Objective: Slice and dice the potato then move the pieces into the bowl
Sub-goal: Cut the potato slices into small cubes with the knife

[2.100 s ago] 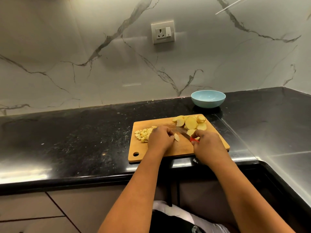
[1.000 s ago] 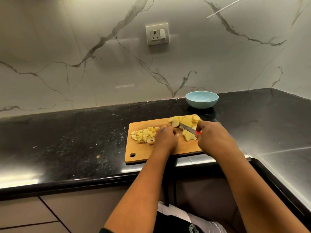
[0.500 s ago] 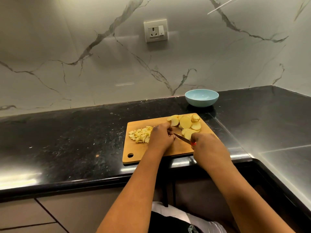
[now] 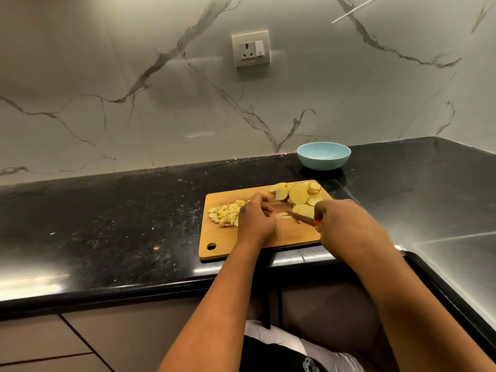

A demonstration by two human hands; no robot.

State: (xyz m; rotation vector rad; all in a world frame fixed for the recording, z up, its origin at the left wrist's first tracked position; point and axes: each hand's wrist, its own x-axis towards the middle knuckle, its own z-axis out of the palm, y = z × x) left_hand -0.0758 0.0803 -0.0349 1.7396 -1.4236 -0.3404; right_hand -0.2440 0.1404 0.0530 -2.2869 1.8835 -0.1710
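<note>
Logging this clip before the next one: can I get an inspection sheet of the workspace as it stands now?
Surface: black stone counter, glossy and speckled; wooden cutting board at its front edge.
Job's things: diced potato pile on board's left; potato slices at far right; pale blue bowl behind the board, apparently empty.
Clutter: nothing seen.
Hands: left hand holds down a piece being cut; right hand grips the red-handled knife, blade pointing left.
Cables: nothing seen.
Surroundings: marble-pattern wall, wall socket, cabinet fronts below.

A white wall socket [image 4: 251, 51] sits on the marble backsplash [image 4: 134, 103] above the black countertop [image 4: 107, 216].
</note>
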